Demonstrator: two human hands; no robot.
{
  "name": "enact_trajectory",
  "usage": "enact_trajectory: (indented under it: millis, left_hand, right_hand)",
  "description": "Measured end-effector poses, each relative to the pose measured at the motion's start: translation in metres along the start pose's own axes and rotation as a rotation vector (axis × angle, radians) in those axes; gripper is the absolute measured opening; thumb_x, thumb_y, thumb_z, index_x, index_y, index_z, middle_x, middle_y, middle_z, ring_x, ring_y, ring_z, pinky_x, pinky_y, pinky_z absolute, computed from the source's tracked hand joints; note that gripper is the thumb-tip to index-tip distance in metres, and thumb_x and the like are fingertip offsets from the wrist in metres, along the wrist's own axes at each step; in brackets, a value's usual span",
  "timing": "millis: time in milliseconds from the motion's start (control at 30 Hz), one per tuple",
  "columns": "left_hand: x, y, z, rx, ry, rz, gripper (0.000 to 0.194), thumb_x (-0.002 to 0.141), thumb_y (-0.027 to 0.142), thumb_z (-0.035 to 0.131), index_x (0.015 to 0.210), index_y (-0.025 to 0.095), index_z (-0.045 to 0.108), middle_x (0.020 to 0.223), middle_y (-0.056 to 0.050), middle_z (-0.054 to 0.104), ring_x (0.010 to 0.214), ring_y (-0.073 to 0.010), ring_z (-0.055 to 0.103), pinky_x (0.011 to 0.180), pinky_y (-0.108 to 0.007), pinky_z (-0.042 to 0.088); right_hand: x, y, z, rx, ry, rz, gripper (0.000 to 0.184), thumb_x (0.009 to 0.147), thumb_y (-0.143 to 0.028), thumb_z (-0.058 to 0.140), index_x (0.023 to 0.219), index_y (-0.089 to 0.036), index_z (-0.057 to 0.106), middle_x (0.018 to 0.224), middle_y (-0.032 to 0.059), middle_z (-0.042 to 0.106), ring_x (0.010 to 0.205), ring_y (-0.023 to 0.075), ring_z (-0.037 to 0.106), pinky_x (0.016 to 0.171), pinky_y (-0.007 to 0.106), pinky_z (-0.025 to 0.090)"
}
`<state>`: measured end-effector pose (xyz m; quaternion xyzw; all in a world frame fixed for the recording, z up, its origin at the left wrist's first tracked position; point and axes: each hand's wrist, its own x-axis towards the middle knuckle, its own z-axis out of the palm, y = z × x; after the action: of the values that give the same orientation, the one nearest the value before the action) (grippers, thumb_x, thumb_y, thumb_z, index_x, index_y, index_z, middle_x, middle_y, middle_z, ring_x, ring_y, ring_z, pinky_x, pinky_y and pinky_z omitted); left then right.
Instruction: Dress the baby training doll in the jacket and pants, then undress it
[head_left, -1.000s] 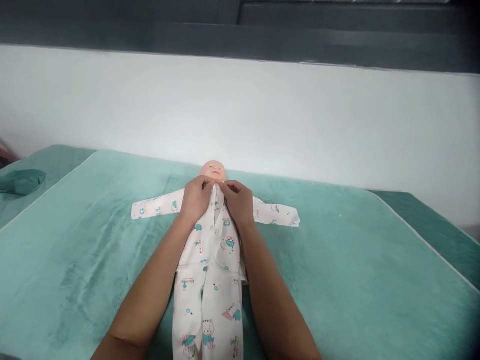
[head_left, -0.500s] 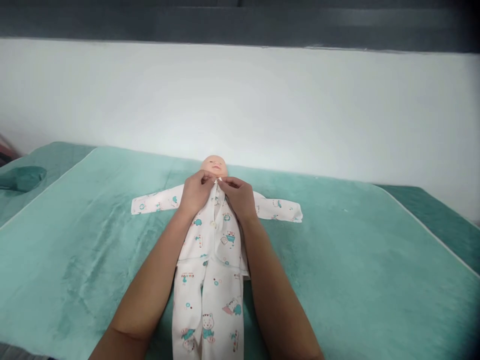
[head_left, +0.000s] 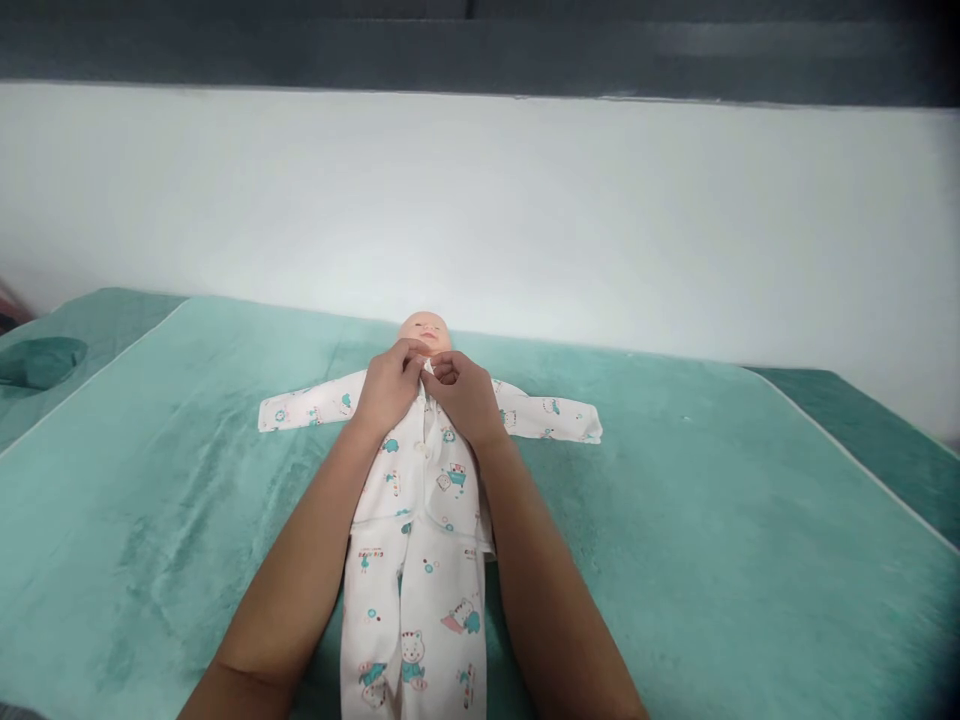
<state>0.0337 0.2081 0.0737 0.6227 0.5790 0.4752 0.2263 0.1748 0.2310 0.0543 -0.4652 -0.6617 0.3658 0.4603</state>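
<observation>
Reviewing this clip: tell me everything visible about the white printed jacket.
The jacket looks like soft white cloth with teal and pink animal prints. It lies front up on the green cover, sleeves spread to both sides, hem over the trousers. A pale button shows mid-front. The doll's head shows above the collar, where the left hand and right hand pinch the fabric, hiding whether the top is fastened.

Forearms (head_left: 296, 560) extended forward, fingers (head_left: 444, 388) curled inward
</observation>
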Motion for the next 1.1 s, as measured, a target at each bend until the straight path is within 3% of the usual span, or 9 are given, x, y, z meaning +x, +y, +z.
enact_trajectory:
  millis: [133,300,533,667,867,1100]
  left_hand:
    - [-0.001,0.002,0.0,0.004,0.0,-0.022,0.022,0.093,0.023,0.056,0.111,0.024,0.07,0.088,0.0,0.075,0.082,-0.0172,0.067,0.081,-0.031,0.05]
    - [-0.001,0.003,0.0,-0.069,0.004,-0.105,0.026,0.081,0.021,0.066,0.107,0.023,0.071,0.076,0.003,0.066,0.074,-0.015,0.062,0.075,-0.029,0.047]
    - [0.0,0.001,-0.002,-0.391,-0.018,-0.214,0.035,0.068,0.016,0.066,0.103,0.02,0.069,0.067,0.005,0.061,0.07,-0.0137,0.059,0.072,-0.026,0.046]
    - [0.001,0.003,-0.005,-0.504,-0.047,-0.269,0.034,0.065,0.016,0.068,0.099,0.019,0.069,0.075,0.002,0.067,0.071,-0.014,0.062,0.071,-0.027,0.046]
    - [0.002,0.005,-0.005,-0.509,-0.077,-0.292,0.034,0.065,0.015,0.067,0.098,0.018,0.07,0.079,0.001,0.068,0.07,-0.0134,0.062,0.07,-0.027,0.046]
    - [-0.005,0.0,-0.002,-0.206,0.021,-0.148,0.023,0.075,0.018,0.063,0.095,0.018,0.072,0.086,-0.001,0.069,0.08,-0.0159,0.063,0.076,-0.029,0.048]
  right_hand:
    - [-0.001,-0.001,-0.001,-0.089,-0.042,-0.042,0.018,0.079,-0.034,0.064,0.094,-0.024,0.063,0.074,-0.0025,0.064,0.067,0.0161,0.057,0.069,0.031,0.046]
    - [-0.002,-0.007,-0.005,-0.099,-0.094,-0.029,0.016,0.075,-0.024,0.062,0.091,-0.024,0.061,0.071,-0.004,0.063,0.068,0.0161,0.058,0.068,0.03,0.044]
    - [-0.004,-0.012,-0.01,0.026,-0.155,0.052,0.027,0.074,-0.033,0.071,0.097,-0.024,0.06,0.072,-0.0049,0.067,0.072,0.017,0.063,0.072,0.031,0.047]
    - [-0.004,-0.014,-0.014,0.082,-0.179,0.086,0.033,0.072,-0.034,0.075,0.1,-0.024,0.06,0.073,-0.0055,0.067,0.071,0.0163,0.062,0.07,0.03,0.046]
    - [-0.003,-0.01,-0.015,0.141,-0.205,0.105,0.038,0.074,-0.035,0.076,0.106,-0.024,0.059,0.077,-0.0052,0.068,0.074,0.016,0.063,0.073,0.031,0.046]
    - [-0.01,-0.014,-0.016,0.138,-0.171,0.085,0.027,0.079,-0.035,0.069,0.102,-0.023,0.061,0.084,-0.0037,0.065,0.072,0.0132,0.057,0.069,0.029,0.044]
